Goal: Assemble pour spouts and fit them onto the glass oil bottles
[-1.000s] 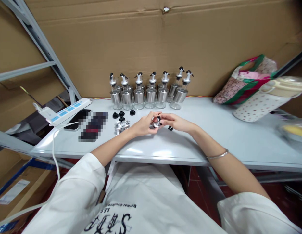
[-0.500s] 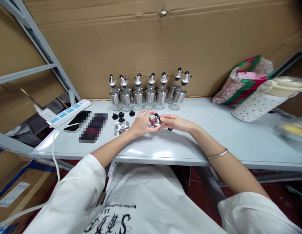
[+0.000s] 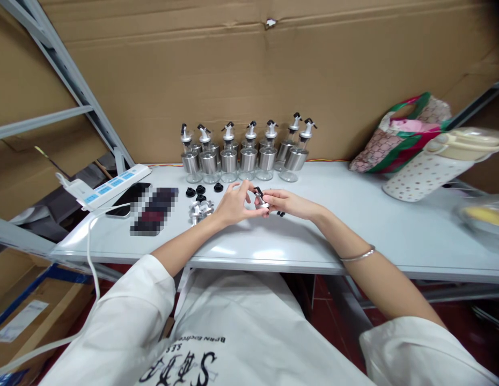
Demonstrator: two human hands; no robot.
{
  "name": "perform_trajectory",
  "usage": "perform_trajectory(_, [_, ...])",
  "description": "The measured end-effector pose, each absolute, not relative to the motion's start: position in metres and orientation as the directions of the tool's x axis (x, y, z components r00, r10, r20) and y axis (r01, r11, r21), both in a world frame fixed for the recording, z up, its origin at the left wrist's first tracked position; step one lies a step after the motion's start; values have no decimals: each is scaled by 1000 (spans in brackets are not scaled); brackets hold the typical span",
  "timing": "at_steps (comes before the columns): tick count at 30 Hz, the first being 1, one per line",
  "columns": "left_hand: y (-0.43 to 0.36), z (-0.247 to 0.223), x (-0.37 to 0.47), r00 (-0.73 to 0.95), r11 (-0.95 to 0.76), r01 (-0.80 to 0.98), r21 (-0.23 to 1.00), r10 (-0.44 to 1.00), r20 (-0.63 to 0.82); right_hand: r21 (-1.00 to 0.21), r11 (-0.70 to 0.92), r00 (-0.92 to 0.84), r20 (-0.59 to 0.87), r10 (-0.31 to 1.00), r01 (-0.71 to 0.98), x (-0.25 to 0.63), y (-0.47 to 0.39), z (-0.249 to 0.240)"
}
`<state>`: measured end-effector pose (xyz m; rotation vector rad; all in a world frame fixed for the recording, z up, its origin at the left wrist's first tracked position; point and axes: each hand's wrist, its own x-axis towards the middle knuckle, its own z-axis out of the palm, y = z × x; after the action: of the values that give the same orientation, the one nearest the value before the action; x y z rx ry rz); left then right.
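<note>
Between my two hands, above the table's middle, is a silver pour spout (image 3: 261, 199) with a black flip top, tilted. My left hand (image 3: 236, 206) curls around it from the left, thumb and fingers at its edge. From the right, my right hand (image 3: 285, 202) pinches the same spout. Left of my left hand lie several loose silver spout parts (image 3: 200, 211) and several black stoppers (image 3: 200, 190). Small black pieces (image 3: 280, 213) lie partly hidden under my right hand. Behind stand several glass oil bottles (image 3: 248, 155) with steel sleeves and similar spouts.
A white power strip (image 3: 116, 185), a phone (image 3: 131, 198) and a blurred-out dark object (image 3: 155, 210) lie at the left. At the right stand a patterned bag (image 3: 384, 142), a dotted white flask (image 3: 428, 170) and a clear-wrapped yellow item (image 3: 489, 214). Cardboard (image 3: 233, 64) backs the table.
The spout has tipped in my fingers, its base turning to the lower right. My hands have otherwise stayed almost in place.
</note>
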<state>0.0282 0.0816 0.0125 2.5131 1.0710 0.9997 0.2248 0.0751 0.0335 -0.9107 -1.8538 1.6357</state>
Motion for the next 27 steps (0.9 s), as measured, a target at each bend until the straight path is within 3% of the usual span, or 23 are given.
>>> perform_trajectory(9, [84,17,27,635,-744,648,161,646,424,-953,74,-650,-142,747,293,222,74,33])
perform_trajectory(14, [82,17,27,635,-753,636,171,636,439,-940,107,-636,-133,760,323,224,72,37])
perform_trajectory(27, [81,17,28,629,-765,601,232,632,453,-982,40,-667,-96,739,186,225,73,33])
